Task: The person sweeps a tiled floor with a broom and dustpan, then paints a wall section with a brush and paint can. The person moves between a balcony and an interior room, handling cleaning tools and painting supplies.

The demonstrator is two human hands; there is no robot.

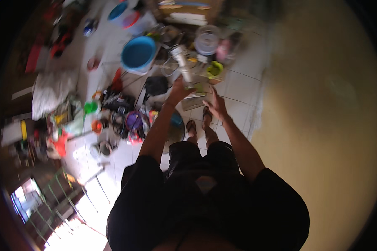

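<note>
"What does our left hand (178,92) have?"
"Its thumb and fingers are parted at the lower end of a white tube (181,57), right of the blue tub (138,52); blur keeps us from telling whether we grip it."
"And our right hand (216,105)?"
"Fingers spread wide, holding nothing, near the yellow-green bowl (215,69)."

I count two hands of my own, one left hand (179,91) and one right hand (217,105), two sandalled feet (191,127), one white cylinder (181,59), two blue tubs (138,53) ahead, one pale round container (207,39), one yellow-green container (215,69) and one bright green vessel (90,107).
</note>
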